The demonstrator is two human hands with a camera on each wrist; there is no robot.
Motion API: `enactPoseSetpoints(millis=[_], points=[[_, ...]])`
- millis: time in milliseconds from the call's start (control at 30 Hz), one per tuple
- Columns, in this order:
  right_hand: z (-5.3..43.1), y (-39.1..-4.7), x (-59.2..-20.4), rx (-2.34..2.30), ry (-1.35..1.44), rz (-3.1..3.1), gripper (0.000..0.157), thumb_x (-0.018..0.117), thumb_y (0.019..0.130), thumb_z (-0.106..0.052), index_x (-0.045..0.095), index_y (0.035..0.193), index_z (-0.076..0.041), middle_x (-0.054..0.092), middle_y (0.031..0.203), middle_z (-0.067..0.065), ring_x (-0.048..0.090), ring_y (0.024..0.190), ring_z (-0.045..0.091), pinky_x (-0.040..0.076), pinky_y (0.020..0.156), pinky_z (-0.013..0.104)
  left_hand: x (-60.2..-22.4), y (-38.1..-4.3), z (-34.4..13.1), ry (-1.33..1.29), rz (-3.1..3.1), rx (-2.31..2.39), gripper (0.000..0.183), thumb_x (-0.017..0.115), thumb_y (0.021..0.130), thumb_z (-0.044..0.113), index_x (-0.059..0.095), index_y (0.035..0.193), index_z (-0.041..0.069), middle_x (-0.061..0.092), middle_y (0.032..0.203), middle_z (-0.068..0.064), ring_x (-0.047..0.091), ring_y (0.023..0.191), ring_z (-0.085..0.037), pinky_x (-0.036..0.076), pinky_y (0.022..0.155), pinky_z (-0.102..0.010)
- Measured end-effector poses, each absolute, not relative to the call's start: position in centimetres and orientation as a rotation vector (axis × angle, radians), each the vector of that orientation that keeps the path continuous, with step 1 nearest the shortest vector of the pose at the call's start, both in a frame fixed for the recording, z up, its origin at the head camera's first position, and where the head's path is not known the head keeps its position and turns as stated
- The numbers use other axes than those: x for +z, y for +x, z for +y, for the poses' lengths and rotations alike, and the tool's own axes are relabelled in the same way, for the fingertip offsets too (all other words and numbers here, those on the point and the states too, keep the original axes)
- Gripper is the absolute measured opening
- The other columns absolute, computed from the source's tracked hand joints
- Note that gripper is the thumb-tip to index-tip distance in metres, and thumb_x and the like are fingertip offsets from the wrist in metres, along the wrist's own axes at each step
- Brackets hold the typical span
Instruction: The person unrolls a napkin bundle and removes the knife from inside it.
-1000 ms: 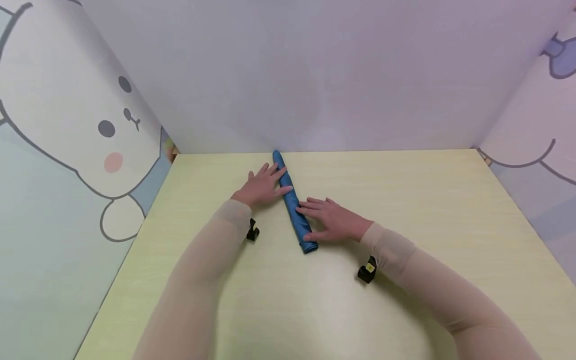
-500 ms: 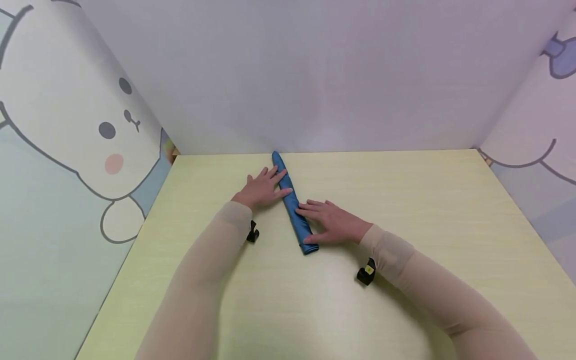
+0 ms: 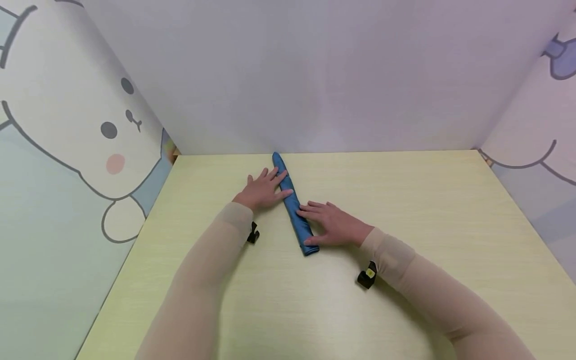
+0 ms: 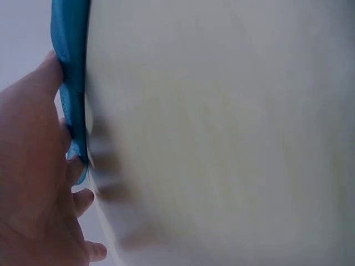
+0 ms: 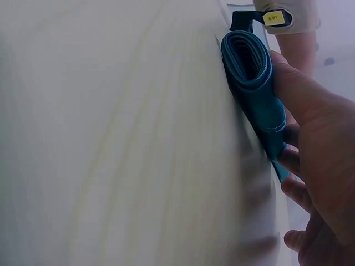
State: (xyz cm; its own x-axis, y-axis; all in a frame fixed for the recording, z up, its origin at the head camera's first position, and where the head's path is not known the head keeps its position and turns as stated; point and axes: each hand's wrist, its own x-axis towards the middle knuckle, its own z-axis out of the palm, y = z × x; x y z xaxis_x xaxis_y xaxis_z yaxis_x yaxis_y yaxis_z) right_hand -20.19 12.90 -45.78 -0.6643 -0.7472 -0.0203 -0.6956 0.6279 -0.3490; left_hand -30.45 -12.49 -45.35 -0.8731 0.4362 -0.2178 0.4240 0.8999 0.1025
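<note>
A roll of shiny blue cloth (image 3: 291, 204) lies slantwise on the table, its far end close to the back wall. My left hand (image 3: 260, 193) is at its far half, with fingertips and thumb resting on the roll and fingers spread. Nearer to me, my right hand (image 3: 335, 223) touches the lower half from the right, thumb by the near end and fingers extended. In the right wrist view, the rolled cloth (image 5: 260, 108) shows coiled layers and a stitched edge at its end. The left wrist view shows the left thumb and fingertips along the cloth roll (image 4: 71, 33).
The pale wood-look table (image 3: 405, 190) meets a plain light wall (image 3: 315, 75) at the back. Side panels with cartoon prints, such as the left panel (image 3: 54, 240), stand on both sides. Black wrist devices hang under both sleeves, among them the right one (image 3: 367, 276).
</note>
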Motion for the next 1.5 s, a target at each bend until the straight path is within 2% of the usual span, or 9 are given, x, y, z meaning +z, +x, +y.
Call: enactPoseSetpoints(millis=[233, 500, 733, 1067, 1500], points=[[12.9, -19.5, -45.7, -0.478, -1.189, 2.692, 0.088, 0.048, 0.084, -0.074, 0.033, 0.152, -0.02, 0.031, 0.155, 0.0, 0.021, 0.144, 0.025, 0.021, 0.109, 0.059, -45.0, -29.7, -12.2, 0.652, 2.829, 0.058, 0.08, 0.023, 0.089, 0.077, 0.007, 0.155, 0.034, 0.007, 0.162, -0.003, 0.008, 0.146, -0.034, 0.011, 0.104, -0.071], [13.1, -18.2, -45.8, -0.476, -1.17, 2.721, 0.088, 0.051, 0.083, -0.073, 0.035, 0.151, -0.019, 0.033, 0.154, 0.003, 0.022, 0.144, 0.026, 0.023, 0.108, 0.061, -45.1, -29.0, -11.4, 0.679, 2.827, -0.006, 0.08, 0.019, 0.089, 0.077, 0.008, 0.155, 0.034, 0.007, 0.162, -0.002, 0.008, 0.146, -0.033, 0.011, 0.103, -0.072], [13.5, -16.8, -45.5, -0.416, -1.159, 2.757, 0.087, 0.054, 0.083, -0.071, 0.038, 0.149, -0.017, 0.037, 0.152, 0.005, 0.025, 0.143, 0.029, 0.025, 0.106, 0.063, -45.0, -28.1, -10.2, 0.695, 2.8, -0.022, 0.078, 0.023, 0.091, 0.074, 0.01, 0.156, 0.032, 0.008, 0.162, -0.001, 0.008, 0.146, -0.032, 0.012, 0.104, -0.071], [14.2, -14.4, -45.2, -0.384, -1.087, 2.835, 0.086, 0.057, 0.081, -0.071, 0.045, 0.145, -0.016, 0.042, 0.149, 0.005, 0.027, 0.142, 0.03, 0.024, 0.104, 0.065, -45.0, -27.3, -8.4, 0.778, 2.776, -0.071, 0.078, 0.019, 0.09, 0.076, 0.008, 0.155, 0.035, 0.007, 0.162, 0.001, 0.008, 0.147, -0.028, 0.012, 0.105, -0.07], [14.3, -12.7, -44.8, -0.315, -1.008, 2.954, 0.086, 0.054, 0.081, -0.074, 0.047, 0.144, -0.016, 0.046, 0.146, 0.006, 0.03, 0.141, 0.03, 0.025, 0.104, 0.065, -44.6, -27.6, -6.4, 0.874, 2.767, -0.15, 0.081, 0.017, 0.085, 0.081, 0.004, 0.154, 0.041, 0.005, 0.162, 0.005, 0.007, 0.147, -0.027, 0.01, 0.105, -0.07]])
